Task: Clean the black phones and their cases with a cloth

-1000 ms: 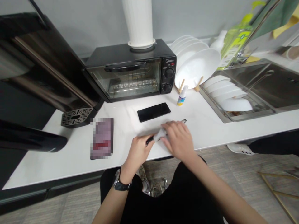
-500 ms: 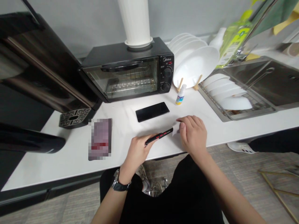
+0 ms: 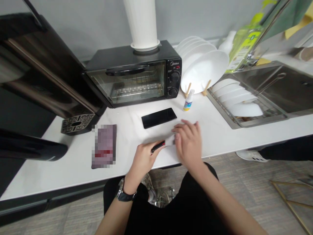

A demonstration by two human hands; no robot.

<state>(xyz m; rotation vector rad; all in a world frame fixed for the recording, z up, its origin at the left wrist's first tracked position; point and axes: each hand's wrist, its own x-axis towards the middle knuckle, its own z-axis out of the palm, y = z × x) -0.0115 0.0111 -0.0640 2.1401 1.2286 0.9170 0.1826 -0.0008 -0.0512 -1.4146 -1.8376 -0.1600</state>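
My left hand (image 3: 144, 156) grips a slim black object (image 3: 157, 147) with red on its edge (phone or case, I can't tell) over the near worktop (image 3: 220, 137). My right hand (image 3: 188, 140), fingers bent, holds a pale wipe (image 3: 170, 140) against its right end. A black phone (image 3: 158, 117) lies beyond, left of a spray bottle (image 3: 187, 103).
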